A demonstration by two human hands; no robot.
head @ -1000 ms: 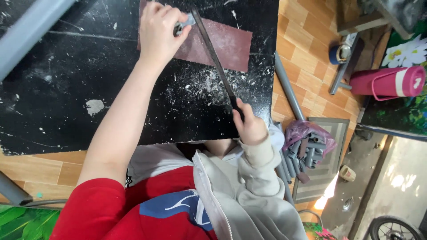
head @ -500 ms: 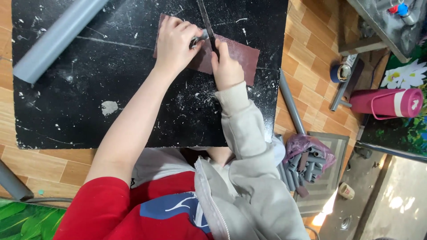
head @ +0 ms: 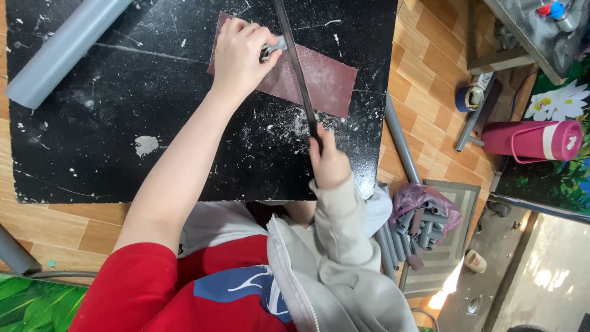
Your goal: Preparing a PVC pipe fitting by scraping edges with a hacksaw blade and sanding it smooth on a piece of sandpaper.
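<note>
My left hand [head: 243, 52] presses a small grey pipe piece [head: 275, 46] onto a reddish-brown sheet of sandpaper [head: 326, 83] on a black board [head: 123, 135]. My right hand [head: 329, 163], in a grey sleeve, grips the near end of a long dark file [head: 295, 61]. The file runs away from me across the sandpaper and lies against the pipe piece beside my left fingers. White dust and shavings are scattered on the board around the sandpaper.
A thick grey pipe [head: 61, 52] lies across the board's far left corner. On the tiled floor to the right are a thin grey pipe [head: 399, 141], a bag of cut pipe pieces [head: 424, 215], a tape roll [head: 470, 98] and a pink bottle [head: 531, 140].
My right hand pushed the file forward up to the sandpaper, then drew it back toward the board's near edge. My left hand stayed on the pipe piece.
</note>
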